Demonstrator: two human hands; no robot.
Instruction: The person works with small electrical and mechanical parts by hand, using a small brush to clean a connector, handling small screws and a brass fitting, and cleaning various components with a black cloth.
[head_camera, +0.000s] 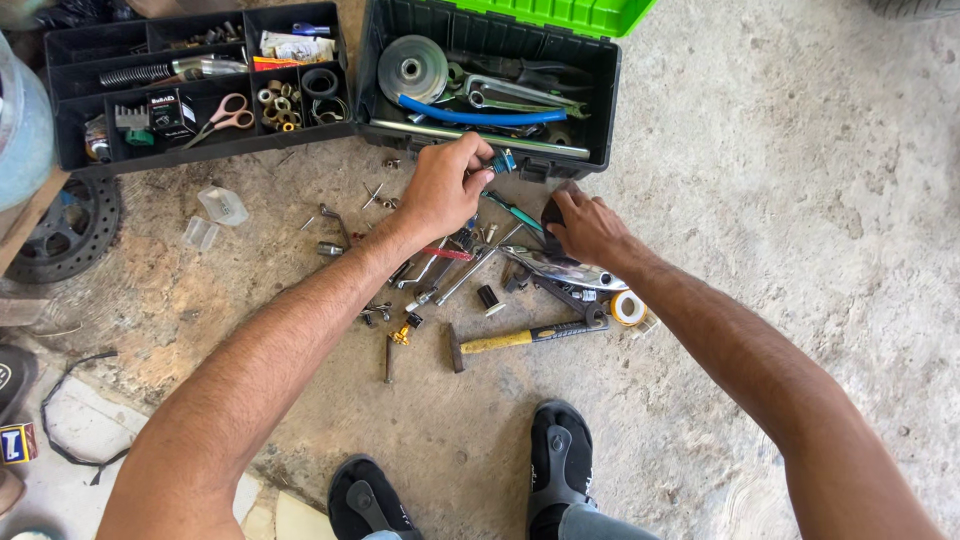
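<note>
You crouch over a concrete floor (760, 180) strewn with tools, both bare forearms reaching forward. Your left hand (440, 185) hovers just in front of the open black toolbox (600, 100), fingers pinched narrow on a small blue-tipped part (500, 161) — too small to say what it is. Your right hand (585, 228) rests lower, near the middle of the scatter, fingers curled on a dark object (552, 212) that the hand mostly hides; its kind cannot be made out.

Between and below your hands lie a hammer (520, 338) with a yellow grip, a roll of tape (628, 307), a shiny curved metal piece (565, 268), pliers (570, 298), and loose bolts and bits too fine to sort apart.

The toolbox holds a metal pulley (412, 68), a blue hose (480, 115) and wrenches; its green lid (560, 14) is cut off by the top edge. To its left sits a black tray (60, 150) of compartments with pink scissors (225, 115), rings and small hardware — much of it blurred.

At the left edge, a toothed wheel (65, 230) is partly hidden under a board, and a black cable (70, 400) loops on the floor. Your two black shoes (555, 460) show at the bottom edge, cropped.
</note>
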